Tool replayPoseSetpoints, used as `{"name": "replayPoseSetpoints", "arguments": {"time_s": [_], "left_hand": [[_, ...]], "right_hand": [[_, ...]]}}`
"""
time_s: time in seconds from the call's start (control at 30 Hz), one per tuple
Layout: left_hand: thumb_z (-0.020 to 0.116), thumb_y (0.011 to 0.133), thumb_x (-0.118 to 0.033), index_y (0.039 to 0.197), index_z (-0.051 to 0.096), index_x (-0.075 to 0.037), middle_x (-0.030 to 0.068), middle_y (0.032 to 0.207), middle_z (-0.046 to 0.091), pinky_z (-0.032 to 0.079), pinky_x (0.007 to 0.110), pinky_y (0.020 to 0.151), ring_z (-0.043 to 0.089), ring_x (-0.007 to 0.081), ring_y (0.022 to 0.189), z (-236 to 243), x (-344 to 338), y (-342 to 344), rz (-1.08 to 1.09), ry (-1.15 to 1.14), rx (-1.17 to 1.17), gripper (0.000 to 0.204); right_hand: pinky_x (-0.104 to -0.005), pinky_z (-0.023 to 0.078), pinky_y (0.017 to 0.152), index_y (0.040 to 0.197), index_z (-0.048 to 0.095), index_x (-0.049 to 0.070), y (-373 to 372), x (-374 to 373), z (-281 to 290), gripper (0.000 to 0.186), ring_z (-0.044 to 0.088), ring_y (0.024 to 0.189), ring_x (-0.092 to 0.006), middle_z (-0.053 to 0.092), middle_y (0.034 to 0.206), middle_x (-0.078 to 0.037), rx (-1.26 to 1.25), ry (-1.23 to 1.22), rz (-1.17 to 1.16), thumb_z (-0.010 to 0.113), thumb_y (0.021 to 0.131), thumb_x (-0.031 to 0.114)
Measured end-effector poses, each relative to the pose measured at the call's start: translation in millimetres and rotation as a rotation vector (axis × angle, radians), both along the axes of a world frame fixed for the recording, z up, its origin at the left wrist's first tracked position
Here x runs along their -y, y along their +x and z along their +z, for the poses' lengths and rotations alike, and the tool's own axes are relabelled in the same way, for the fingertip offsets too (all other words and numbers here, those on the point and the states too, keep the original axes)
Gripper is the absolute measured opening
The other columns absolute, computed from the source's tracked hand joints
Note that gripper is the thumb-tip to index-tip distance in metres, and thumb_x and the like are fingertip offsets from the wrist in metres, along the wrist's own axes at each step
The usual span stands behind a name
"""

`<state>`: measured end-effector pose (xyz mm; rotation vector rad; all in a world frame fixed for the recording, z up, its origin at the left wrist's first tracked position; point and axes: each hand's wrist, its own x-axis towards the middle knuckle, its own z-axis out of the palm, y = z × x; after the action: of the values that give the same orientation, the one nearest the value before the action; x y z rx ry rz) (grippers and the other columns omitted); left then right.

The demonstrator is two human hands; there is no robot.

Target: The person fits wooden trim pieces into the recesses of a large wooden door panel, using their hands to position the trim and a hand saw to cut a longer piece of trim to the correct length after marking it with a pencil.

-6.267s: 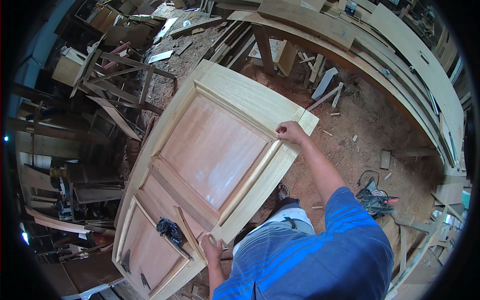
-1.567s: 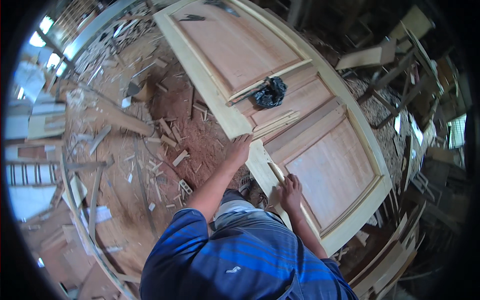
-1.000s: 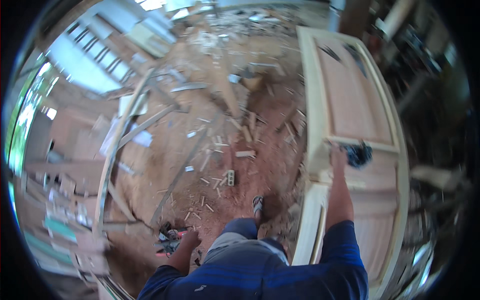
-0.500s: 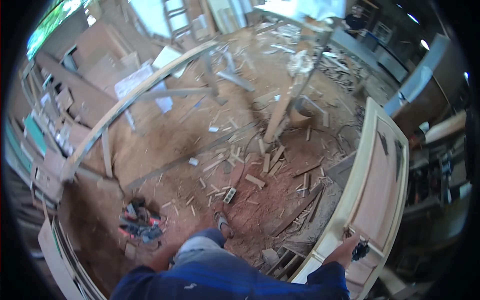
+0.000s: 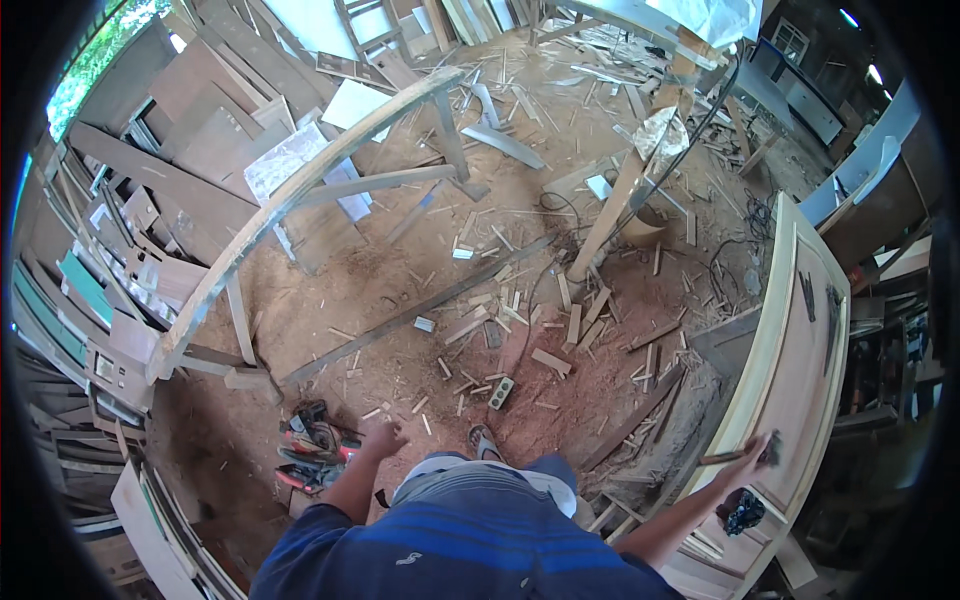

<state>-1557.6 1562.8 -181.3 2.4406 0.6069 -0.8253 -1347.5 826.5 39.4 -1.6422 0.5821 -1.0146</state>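
Note:
At the right, a pale wooden panel door [image 5: 775, 375] with a raised frame lies beside me. My right hand [image 5: 745, 466] is above its near part, closed around a brush [image 5: 714, 458] with a wooden handle; the dark, bristly end shows past my fingers. Just below that hand, a crumpled black plastic bag [image 5: 742, 512] rests on the door. My left hand [image 5: 383, 437] is out over the floor at my left, fingers loosely bent and apart, holding nothing. Nearest to it are red and black power tools [image 5: 315, 445] on the ground.
A long curved wooden frame [image 5: 290, 205] on legs stands ahead left. A wooden post [image 5: 610, 220] rises ahead right. Wood offcuts [image 5: 551, 361] and a power socket block [image 5: 501, 392] lie on the sawdust-covered floor. Boards [image 5: 150, 175] lean at the left. Dark slender items [image 5: 808, 296] lie on the door.
My right hand has moved up and away from the black bag, and the brush now shows clearly in it. My left hand has risen forward from beside my leg. The view has shifted slightly.

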Motion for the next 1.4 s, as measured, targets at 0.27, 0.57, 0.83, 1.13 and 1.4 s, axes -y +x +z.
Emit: {"name": "replayPoseSetpoints", "arguments": {"time_s": [0.27,0.57,0.83,1.13,1.4], "left_hand": [[0.075,0.090,-0.058,0.140,0.064,-0.004,0.0206,0.135,0.069,0.052,0.043,0.106,0.066,0.0325,0.125,36,24,70,0.304,-0.468,0.157,0.074],[0.054,0.108,-0.048,0.150,0.050,-0.004,0.0101,0.141,0.059,0.045,0.037,0.110,0.053,0.0202,0.133,166,-20,240,0.883,-1.314,0.541,0.061],[0.052,0.103,-0.029,0.139,0.056,0.002,0.0119,0.137,0.062,0.041,0.040,0.114,0.054,0.0238,0.133,213,-69,415,0.792,-1.579,0.808,0.048],[0.067,0.099,-0.041,0.130,0.061,-0.001,0.0095,0.120,0.067,0.049,0.038,0.100,0.064,0.0192,0.111,295,-129,638,0.530,-1.280,0.787,0.051],[0.071,0.099,-0.032,0.090,0.070,-0.005,-0.0033,0.079,0.063,0.046,0.027,0.068,0.057,0.0076,0.075,294,-185,877,0.220,-1.344,0.501,0.028]], "right_hand": [[-0.0295,0.053,0.074,0.094,0.067,0.005,126,-336,71,0.015,0.062,0.085,-0.0137,0.067,0.091,-0.004,-0.035,0.176,0.925,0.064,0.103,0.017],[-0.0347,0.055,0.091,0.114,0.066,0.003,162,-607,49,0.030,0.069,0.102,-0.0197,0.070,0.109,-0.010,-0.281,0.272,2.243,0.074,0.097,0.027],[-0.0378,0.053,0.097,0.130,0.065,0.006,385,-690,95,0.044,0.070,0.109,-0.0257,0.071,0.117,-0.013,-0.250,-0.177,2.296,0.079,0.095,0.029],[-0.0429,0.041,0.113,0.144,0.057,0.009,570,-709,132,0.053,0.055,0.135,-0.0341,0.061,0.140,-0.017,0.172,-0.524,1.966,0.068,0.100,0.037],[-0.0418,0.044,0.112,0.139,0.063,0.006,770,-699,141,0.054,0.059,0.130,-0.0318,0.062,0.141,-0.016,-0.202,-0.430,1.812,0.079,0.093,0.031]]}}
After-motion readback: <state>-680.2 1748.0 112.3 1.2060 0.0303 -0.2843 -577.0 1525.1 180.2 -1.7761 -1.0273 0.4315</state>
